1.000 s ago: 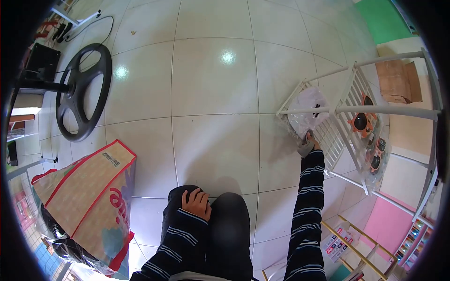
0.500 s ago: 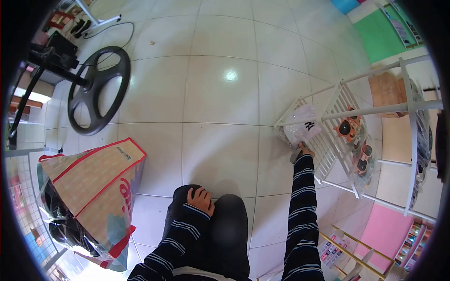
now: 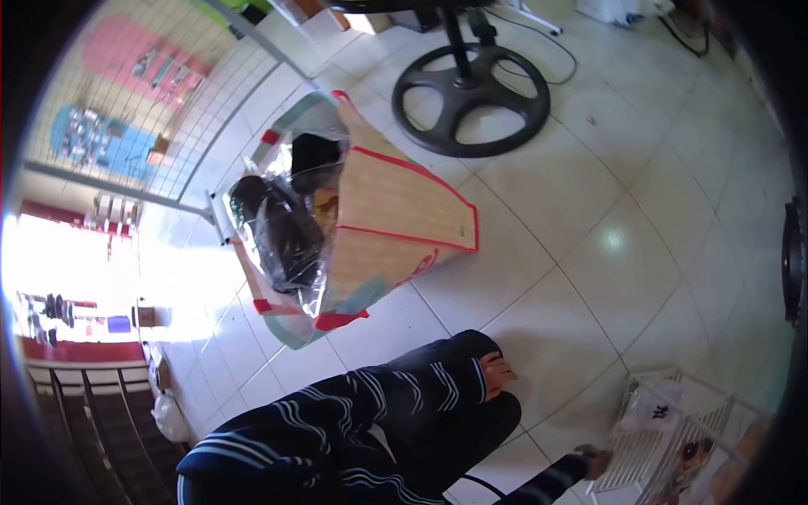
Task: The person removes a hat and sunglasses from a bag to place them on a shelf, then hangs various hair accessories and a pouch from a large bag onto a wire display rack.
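Note:
My left hand (image 3: 497, 376) lies on my bent knee with its fingers stretched over it, holding nothing. Low on the right, my right hand (image 3: 598, 463) is at the near edge of a white slatted rack (image 3: 627, 455). Its fingers are blurred and look closed around a small dark grey thing (image 3: 582, 451) whose kind I cannot make out. A clear-wrapped pale item with a dark logo (image 3: 659, 407) lies on the rack just beyond that hand. Farther right, wrapped sunglasses with orange frames (image 3: 692, 454) rest on another shelf.
A large beige bag with red trim (image 3: 404, 202) stands on the tiles at left, with dark plastic-wrapped items (image 3: 290, 227) showing in its opening. Beyond it is a black wheel-shaped stand base (image 3: 471, 99). A wire grid panel (image 3: 168, 109) rises at upper left.
My view has swung to the left, so the bag is now nearer the middle and the rack has slid to the lower right. My left hand stays on the knee; my right stays by the rack.

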`<state>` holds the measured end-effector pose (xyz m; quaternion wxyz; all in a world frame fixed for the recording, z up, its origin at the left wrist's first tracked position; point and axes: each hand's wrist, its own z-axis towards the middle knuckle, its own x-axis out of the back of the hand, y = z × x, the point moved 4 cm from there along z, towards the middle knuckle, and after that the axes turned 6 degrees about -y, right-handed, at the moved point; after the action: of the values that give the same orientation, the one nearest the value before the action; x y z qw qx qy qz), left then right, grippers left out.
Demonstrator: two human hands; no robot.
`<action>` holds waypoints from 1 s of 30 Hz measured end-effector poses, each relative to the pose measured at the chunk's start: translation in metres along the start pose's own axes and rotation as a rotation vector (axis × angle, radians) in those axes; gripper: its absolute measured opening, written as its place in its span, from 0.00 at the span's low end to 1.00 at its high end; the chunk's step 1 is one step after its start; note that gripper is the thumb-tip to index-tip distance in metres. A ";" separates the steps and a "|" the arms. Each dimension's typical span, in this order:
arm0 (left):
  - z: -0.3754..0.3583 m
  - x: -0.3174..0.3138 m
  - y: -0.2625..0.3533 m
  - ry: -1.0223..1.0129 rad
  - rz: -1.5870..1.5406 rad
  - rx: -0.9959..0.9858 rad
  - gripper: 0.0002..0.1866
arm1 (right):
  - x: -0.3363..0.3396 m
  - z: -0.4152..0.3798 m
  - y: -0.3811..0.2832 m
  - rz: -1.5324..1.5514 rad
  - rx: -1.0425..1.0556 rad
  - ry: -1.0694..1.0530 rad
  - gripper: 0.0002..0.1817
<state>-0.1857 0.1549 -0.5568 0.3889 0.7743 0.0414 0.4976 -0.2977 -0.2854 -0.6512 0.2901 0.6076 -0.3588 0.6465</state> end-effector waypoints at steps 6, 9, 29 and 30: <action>-0.079 0.214 0.066 0.786 0.134 -0.518 0.11 | 0.033 -0.109 0.005 0.359 0.038 0.162 0.21; -0.162 0.320 0.005 1.208 0.503 0.237 0.19 | 0.056 -0.150 0.001 0.352 0.073 0.032 0.19; -0.277 0.427 0.006 0.770 -0.468 0.109 0.18 | 0.210 -0.217 -0.126 1.820 -0.305 -0.602 0.26; -0.271 0.411 0.017 0.837 -0.522 0.111 0.22 | 0.224 -0.221 -0.138 1.981 -0.205 -0.727 0.28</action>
<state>-0.2026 0.4802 -0.1880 0.4087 0.4915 0.4128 0.6488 -0.3340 -0.0390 -0.4145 -0.4412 0.1735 -0.8119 0.3407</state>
